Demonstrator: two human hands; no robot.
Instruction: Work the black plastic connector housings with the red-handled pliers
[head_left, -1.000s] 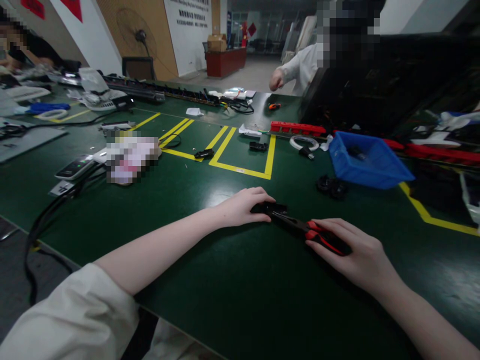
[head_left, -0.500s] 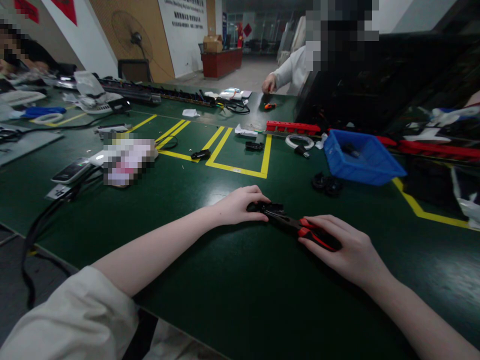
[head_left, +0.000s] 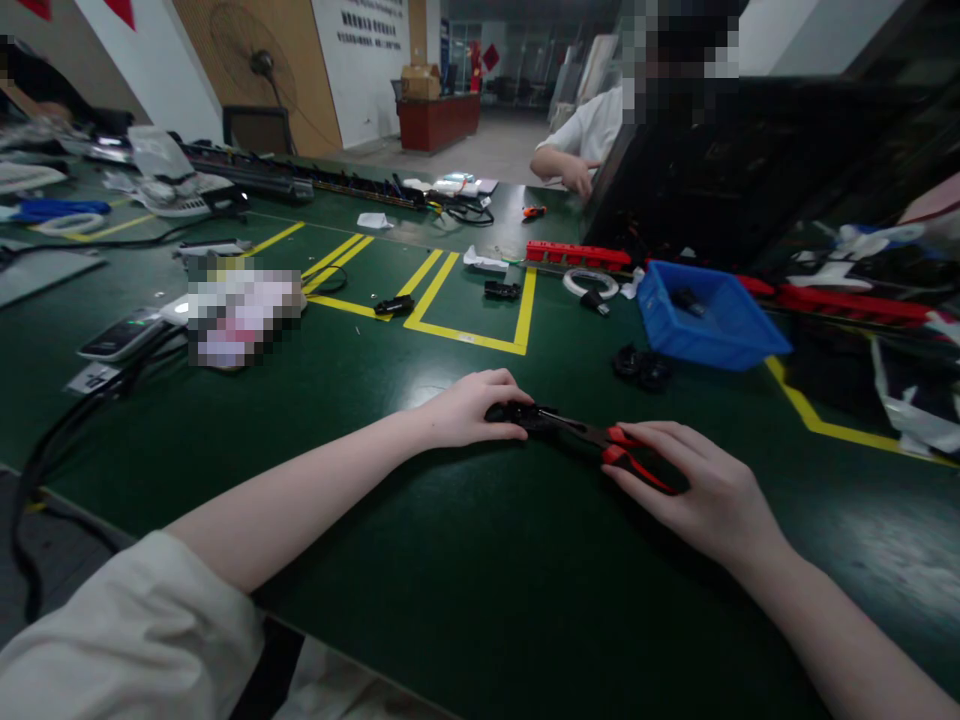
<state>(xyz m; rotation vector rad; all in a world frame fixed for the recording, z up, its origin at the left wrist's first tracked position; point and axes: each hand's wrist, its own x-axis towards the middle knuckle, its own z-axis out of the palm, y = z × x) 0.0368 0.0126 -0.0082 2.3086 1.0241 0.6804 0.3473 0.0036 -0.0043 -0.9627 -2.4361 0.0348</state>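
Note:
Between the thumb and fingers of my left hand (head_left: 480, 408) is a small black part (head_left: 534, 420), held low over the green table (head_left: 450, 560); its exact kind I cannot make out. My right hand (head_left: 701, 490) is closed around the red-and-black handles of long-nose pliers (head_left: 619, 450). The pliers' tips point left and reach the black part, close by my left fingertips. Whether the jaws grip it, I cannot tell. A bundle of black cable (head_left: 641, 368) lies beyond my right hand.
A blue bin (head_left: 712, 335) with dark pieces stands at the back right, near a white cable coil (head_left: 590, 284) and a red strip (head_left: 577, 254). Small black parts (head_left: 501, 290) lie by yellow tape. A large black panel (head_left: 735, 170) rises behind; a co-worker's hand (head_left: 577, 178) is beside it.
The pliers have tilted slightly, their tips still at the black part in my left hand. The view has shifted a little to the right. Across the table, the co-worker's hand has moved toward the black panel.

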